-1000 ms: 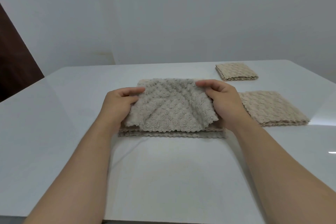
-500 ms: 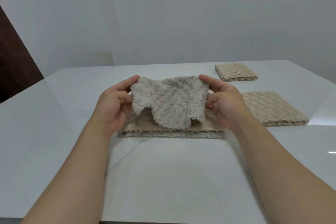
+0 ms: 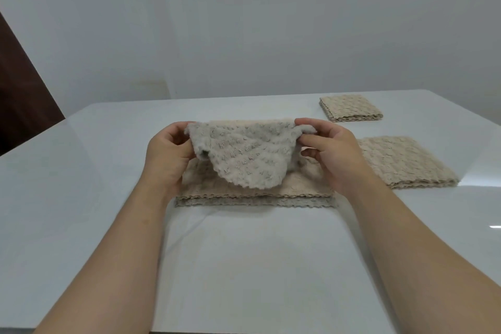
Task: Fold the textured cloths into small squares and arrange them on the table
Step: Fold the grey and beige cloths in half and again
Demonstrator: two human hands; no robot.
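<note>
The head view shows the left hand (image 3: 168, 156) and right hand (image 3: 329, 153) each pinching an upper corner of a sagging beige textured cloth (image 3: 244, 160) mid-frame above the flat beige cloth stack (image 3: 254, 194), where uneven pinches could skew the fold.

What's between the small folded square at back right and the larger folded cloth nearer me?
In the head view, only bare table lies between the small square and the larger folded cloth.
</note>
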